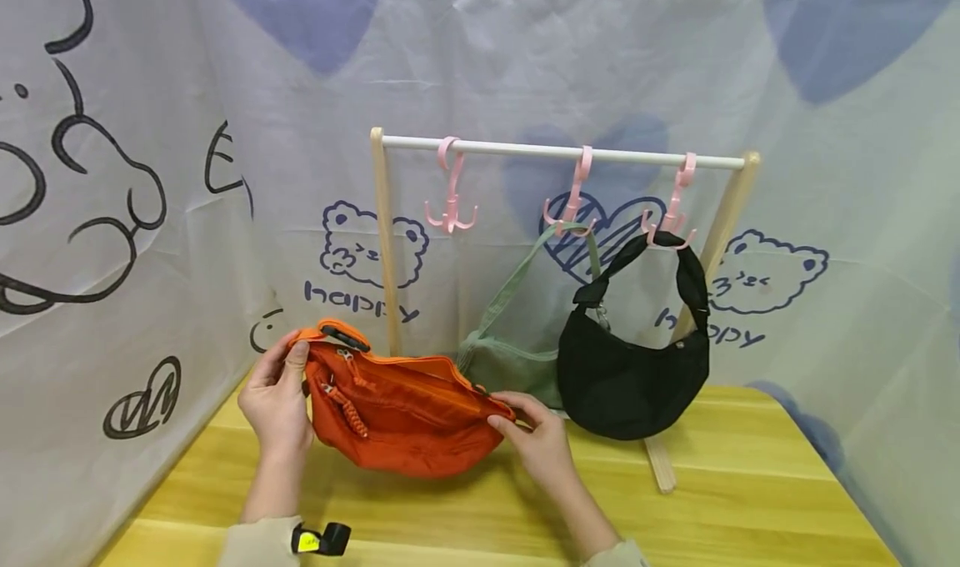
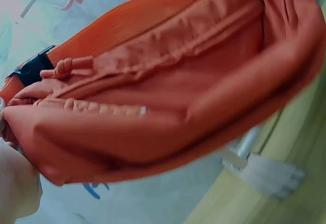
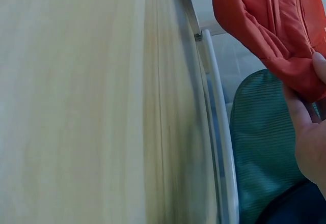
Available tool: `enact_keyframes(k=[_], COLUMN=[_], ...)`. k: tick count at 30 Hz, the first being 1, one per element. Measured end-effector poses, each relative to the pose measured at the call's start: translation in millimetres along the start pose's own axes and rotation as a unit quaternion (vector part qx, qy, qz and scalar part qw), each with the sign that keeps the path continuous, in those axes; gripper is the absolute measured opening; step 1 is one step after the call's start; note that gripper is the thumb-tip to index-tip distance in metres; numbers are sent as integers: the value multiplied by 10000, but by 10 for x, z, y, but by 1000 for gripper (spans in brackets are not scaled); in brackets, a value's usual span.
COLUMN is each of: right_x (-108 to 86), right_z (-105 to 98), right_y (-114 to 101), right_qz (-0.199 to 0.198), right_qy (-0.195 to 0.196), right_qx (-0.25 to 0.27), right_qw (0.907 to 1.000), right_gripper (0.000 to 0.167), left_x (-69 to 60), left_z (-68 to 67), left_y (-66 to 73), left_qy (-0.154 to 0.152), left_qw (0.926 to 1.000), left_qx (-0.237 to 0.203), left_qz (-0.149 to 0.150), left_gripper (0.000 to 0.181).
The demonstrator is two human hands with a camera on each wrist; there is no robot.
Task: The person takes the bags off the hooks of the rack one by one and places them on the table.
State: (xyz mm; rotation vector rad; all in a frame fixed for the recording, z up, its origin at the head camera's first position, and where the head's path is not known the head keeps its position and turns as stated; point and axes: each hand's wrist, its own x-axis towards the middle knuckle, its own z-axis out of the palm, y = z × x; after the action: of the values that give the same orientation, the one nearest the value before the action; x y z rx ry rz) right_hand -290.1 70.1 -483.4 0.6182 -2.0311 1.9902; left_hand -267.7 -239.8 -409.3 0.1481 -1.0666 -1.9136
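An orange-red waist bag (image 1: 408, 417) hangs between both hands above the table, in front of the rack's left half. My left hand (image 1: 279, 396) grips its upper left end near the black buckle (image 1: 345, 336), thumb on the front. At the other end, my right hand (image 1: 536, 438) pinches the bag's right corner between thumb and fingers. Corded zipper pulls dangle on the bag's left front. In the left wrist view the orange strap (image 2: 132, 25) runs along the top edge, and only part of the left hand (image 2: 18, 183) shows.
Behind stands a rack with a white bar (image 1: 510, 148) and wooden posts. Its left pink hook (image 1: 452, 196) carries nothing. A green bag (image 1: 510, 367) hangs from the middle hook, a black bag (image 1: 633, 375) from the right one. A wooden foot (image 1: 660, 465) juts forward on the table (image 1: 765, 484).
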Motion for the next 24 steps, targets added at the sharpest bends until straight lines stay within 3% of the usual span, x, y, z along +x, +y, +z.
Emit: enact_keyframes(k=[7,10,19,24], right_x=[-40,-39,-8,-2], right_z=[57,107,325,450], right_y=[-34,-63,-148,-168], right_qz=[-373,-357,121,287], right_qy=[244,289,181,69], right_qx=[-61,-77,44,259], right_qw=[9990,9989,9998,9992], right_gripper=[24,24,27,29], left_x=[69,129,330,429], left_z=[-207,-291,-568,-697], left_y=[34,61,171,226], left_qy=[-332,-458,-816,-1106], left_qw=[9987,9978,9940,9889], left_qx=[95,251,683,981], left_qz=[-368,-417,-264,150], left_gripper=[31,32,31,28])
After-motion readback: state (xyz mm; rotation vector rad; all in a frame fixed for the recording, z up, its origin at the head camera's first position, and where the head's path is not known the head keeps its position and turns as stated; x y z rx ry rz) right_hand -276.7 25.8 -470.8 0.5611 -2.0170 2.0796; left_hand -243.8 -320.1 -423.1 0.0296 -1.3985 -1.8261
